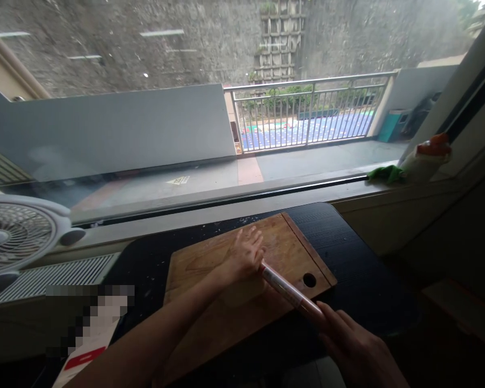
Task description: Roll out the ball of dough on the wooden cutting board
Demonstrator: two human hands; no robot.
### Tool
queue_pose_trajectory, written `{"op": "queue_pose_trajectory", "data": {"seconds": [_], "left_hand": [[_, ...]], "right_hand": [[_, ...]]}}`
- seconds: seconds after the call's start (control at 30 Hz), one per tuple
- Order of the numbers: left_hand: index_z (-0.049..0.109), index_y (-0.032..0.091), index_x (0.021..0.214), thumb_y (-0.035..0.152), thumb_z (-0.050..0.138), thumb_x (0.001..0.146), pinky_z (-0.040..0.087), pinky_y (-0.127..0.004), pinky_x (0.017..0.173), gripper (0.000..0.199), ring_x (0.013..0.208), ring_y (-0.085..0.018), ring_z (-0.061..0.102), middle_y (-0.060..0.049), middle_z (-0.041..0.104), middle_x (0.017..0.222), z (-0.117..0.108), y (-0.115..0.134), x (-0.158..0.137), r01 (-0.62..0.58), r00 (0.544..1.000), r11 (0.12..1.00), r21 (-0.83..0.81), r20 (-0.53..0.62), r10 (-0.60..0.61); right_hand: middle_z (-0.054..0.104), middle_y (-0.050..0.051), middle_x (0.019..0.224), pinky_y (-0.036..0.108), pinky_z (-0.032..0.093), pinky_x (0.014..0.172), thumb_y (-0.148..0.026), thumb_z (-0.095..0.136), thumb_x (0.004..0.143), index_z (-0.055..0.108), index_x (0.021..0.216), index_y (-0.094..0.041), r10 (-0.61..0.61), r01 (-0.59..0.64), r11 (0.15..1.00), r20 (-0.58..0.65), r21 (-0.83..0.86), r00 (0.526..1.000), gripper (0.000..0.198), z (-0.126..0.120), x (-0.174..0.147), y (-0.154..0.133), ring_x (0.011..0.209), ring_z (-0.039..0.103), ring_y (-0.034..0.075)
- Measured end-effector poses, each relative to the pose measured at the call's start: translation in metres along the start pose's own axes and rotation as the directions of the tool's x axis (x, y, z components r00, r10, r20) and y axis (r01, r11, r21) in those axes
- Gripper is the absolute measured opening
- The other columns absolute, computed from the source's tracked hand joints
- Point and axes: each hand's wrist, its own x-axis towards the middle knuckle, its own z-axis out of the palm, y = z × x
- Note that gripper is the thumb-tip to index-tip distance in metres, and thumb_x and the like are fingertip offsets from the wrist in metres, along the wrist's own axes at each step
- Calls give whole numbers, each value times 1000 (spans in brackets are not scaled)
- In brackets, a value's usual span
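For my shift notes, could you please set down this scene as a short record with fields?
Setting: black table by a window, balcony railing outside
Board: wooden cutting board on the table, with a round hole near one corner
Left hand: palm down on one end of the rolling pin
Right hand: on the pin's other end
Dough: pale piece under the pin
Nearby: white fan at left, green cloth on the sill

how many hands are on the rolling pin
2. The left hand presses flat on the rolling pin over the cutting board, above a pale lump of dough. The right hand meets the pin's near end off the board's edge.
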Motion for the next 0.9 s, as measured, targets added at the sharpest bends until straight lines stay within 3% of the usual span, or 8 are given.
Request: {"op": "queue_pose_trajectory", "data": {"seconds": [0.13, 0.23, 0.33, 0.4, 0.53, 0.7, 0.77, 0.9], "left_hand": [[36, 13, 138, 35, 19, 95, 13, -48, 112, 51, 138, -22, 19, -8, 32, 146, -4, -13, -27, -11, 999, 1000, 8, -31, 11], [43, 15, 134, 34, 21, 95, 14, -51, 111, 49, 137, -23, 21, -9, 35, 144, 2, -13, 9, 35, 999, 999, 15, -19, -35], [42, 16, 134, 38, 23, 94, 19, -54, 108, 50, 135, -25, 27, -10, 36, 143, 6, -5, 57, 125, 987, 992, -10, 101, -123], [42, 17, 134, 40, 23, 94, 18, -55, 108, 50, 135, -25, 27, -10, 36, 143, 6, -1, 68, 135, 984, 991, -23, 120, -131], [47, 16, 130, 39, 23, 95, 12, -51, 111, 49, 137, -22, 23, -8, 43, 139, 1, -3, 16, 6, 999, 1000, -6, -43, -6], [32, 14, 140, 31, 25, 95, 11, -47, 113, 49, 138, -21, 20, -8, 33, 145, -2, -9, -62, -21, 988, 1000, 19, -153, 23], [31, 14, 140, 32, 24, 95, 12, -46, 114, 50, 138, -21, 19, -7, 31, 146, 0, -10, -57, 4, 988, 1000, 11, -156, -2], [42, 16, 134, 37, 25, 94, 17, -47, 112, 49, 136, -23, 25, -7, 38, 143, 5, -7, 2, 84, 989, 996, -28, -121, -87]], "right_hand": [[65, 3, 86, 21, 49, 49, -39, 35, 89, 49, 126, -27, -15, 15, 999, 0, 41, 1000, 41, -1, 12, 3, 62, 64, 14], [66, 3, 90, 21, 50, 53, -41, 36, 90, 51, 124, -27, 10, -10, 998, 5, 62, 1000, 39, -5, 26, 5, 68, 65, 15], [66, 4, 93, 21, 50, 55, -42, 35, 91, 52, 123, -28, 50, -50, 998, 10, 27, 999, 38, -9, 34, 5, 74, 66, 16], [66, 3, 92, 21, 49, 52, -42, 35, 91, 52, 122, -29, 73, -73, 997, 25, -4, 997, 37, -9, 33, 5, 72, 66, 15], [65, 2, 89, 20, 47, 48, -42, 37, 90, 50, 123, -29, 78, -78, 997, 14, 24, 997, 39, -4, 20, 5, 66, 65, 14], [65, 2, 89, 20, 48, 51, -41, 36, 89, 51, 123, -30, 60, -60, 995, 4, 80, 998, 39, -4, 17, 10, 69, 64, 14], [65, 2, 91, 21, 49, 52, -43, 36, 89, 51, 123, -31, 66, -68, 995, 29, 73, 997, 39, -5, 22, 12, 70, 65, 15], [66, 2, 96, 22, 50, 55, -47, 36, 90, 52, 123, -31, 79, -81, 996, 39, 46, 996, 40, -6, 31, 11, 74, 66, 16]]}}
